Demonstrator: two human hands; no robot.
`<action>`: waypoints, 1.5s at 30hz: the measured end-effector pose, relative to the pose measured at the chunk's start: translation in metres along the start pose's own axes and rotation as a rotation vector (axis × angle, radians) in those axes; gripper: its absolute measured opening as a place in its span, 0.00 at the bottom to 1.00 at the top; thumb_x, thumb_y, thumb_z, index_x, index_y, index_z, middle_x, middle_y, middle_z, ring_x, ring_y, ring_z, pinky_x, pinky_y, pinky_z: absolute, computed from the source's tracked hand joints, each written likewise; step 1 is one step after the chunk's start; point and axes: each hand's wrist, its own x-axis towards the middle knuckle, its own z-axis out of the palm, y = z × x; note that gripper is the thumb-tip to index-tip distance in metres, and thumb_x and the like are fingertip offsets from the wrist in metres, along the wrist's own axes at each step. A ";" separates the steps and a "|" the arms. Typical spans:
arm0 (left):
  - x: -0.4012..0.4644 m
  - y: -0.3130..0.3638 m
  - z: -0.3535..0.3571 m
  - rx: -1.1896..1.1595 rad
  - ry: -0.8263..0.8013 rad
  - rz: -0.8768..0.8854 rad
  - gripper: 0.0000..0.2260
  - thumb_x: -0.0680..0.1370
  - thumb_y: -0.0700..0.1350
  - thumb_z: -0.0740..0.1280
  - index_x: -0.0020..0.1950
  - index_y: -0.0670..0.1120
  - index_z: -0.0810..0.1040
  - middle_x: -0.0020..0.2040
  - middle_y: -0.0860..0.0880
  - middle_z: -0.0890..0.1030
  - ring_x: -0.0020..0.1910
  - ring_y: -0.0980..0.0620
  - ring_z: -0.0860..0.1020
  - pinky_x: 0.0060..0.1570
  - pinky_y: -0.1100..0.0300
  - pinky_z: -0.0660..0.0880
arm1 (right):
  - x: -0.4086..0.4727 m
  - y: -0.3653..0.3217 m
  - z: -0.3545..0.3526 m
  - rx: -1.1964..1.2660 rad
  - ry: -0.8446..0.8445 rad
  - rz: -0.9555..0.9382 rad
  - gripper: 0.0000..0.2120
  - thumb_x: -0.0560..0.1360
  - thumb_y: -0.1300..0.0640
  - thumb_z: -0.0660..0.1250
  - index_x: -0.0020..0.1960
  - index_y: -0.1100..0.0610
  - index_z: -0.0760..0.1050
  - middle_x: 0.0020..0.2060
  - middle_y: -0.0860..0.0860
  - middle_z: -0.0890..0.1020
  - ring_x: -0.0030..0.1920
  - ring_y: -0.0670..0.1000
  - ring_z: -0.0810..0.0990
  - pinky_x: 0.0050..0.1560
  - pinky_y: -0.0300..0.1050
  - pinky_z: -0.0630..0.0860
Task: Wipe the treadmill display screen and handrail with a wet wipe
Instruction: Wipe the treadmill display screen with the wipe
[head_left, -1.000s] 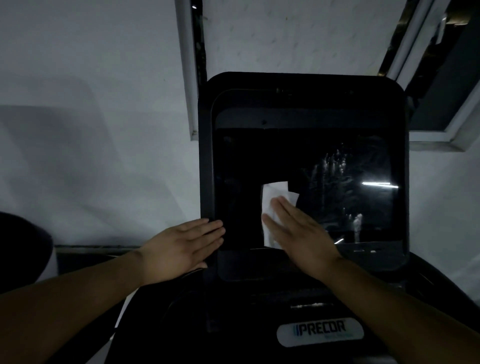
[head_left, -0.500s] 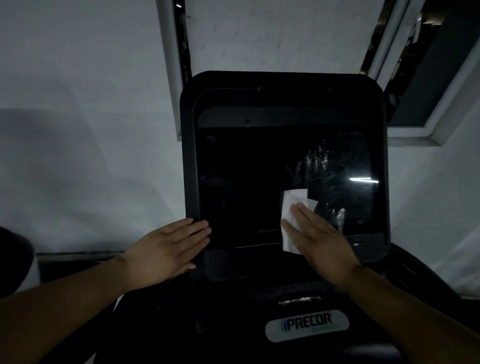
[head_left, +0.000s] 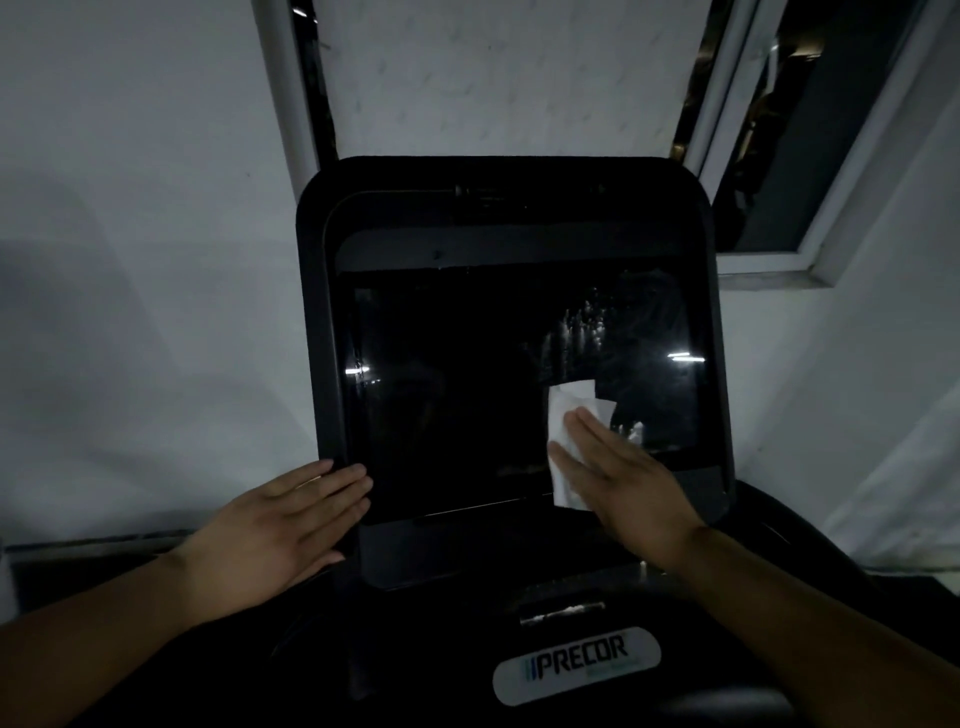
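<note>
Nearest the camera, below both hands, a pale oval badge (head_left: 576, 672) reading PRECOR sits on the dark treadmill body, with a small bright slot (head_left: 562, 611) just above it.

The right hand (head_left: 621, 467) lies flat, fingers straight and close together, its grip not curled around anything: the palm and fingers press a white wet wipe (head_left: 569, 441) against the lower right part of the display screen (head_left: 452, 384). The wipe shows above and to the left of the fingertips and runs down under the hand to the screen's lower edge.

Well to the left of that grip, the left hand (head_left: 283, 530) is also flat and spread, holding nothing, its fingertips resting on the lower left corner of the black console frame (head_left: 324, 291) and just reaching the screen's edge.

Above the right grip, the glass carries pale streaks and droplets (head_left: 582, 332) and a thin bright reflection (head_left: 684, 357); another glint (head_left: 358, 370) sits at the screen's left edge.

Behind the console stands a grey wall (head_left: 130, 260), with a white-framed window (head_left: 810, 171) up to the right.
</note>
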 end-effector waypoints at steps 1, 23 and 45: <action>0.000 0.000 0.000 -0.008 0.000 -0.006 0.23 0.84 0.55 0.64 0.74 0.42 0.74 0.76 0.42 0.72 0.77 0.44 0.68 0.71 0.43 0.71 | 0.006 -0.009 0.003 0.013 0.017 -0.004 0.37 0.73 0.65 0.71 0.79 0.54 0.63 0.79 0.60 0.60 0.80 0.59 0.57 0.72 0.58 0.69; 0.120 0.063 -0.007 -0.125 -0.093 -0.020 0.27 0.85 0.58 0.60 0.79 0.44 0.67 0.80 0.43 0.66 0.81 0.45 0.59 0.76 0.44 0.65 | -0.004 0.031 0.004 -0.010 0.103 -0.074 0.25 0.81 0.55 0.66 0.77 0.54 0.67 0.78 0.59 0.63 0.79 0.58 0.60 0.75 0.60 0.63; 0.219 0.167 0.015 -0.080 -0.207 -0.051 0.23 0.79 0.47 0.56 0.71 0.41 0.77 0.74 0.40 0.75 0.73 0.41 0.73 0.76 0.43 0.57 | -0.041 0.095 -0.005 -0.010 0.061 -0.035 0.26 0.78 0.56 0.69 0.75 0.54 0.70 0.77 0.60 0.65 0.79 0.59 0.60 0.73 0.63 0.65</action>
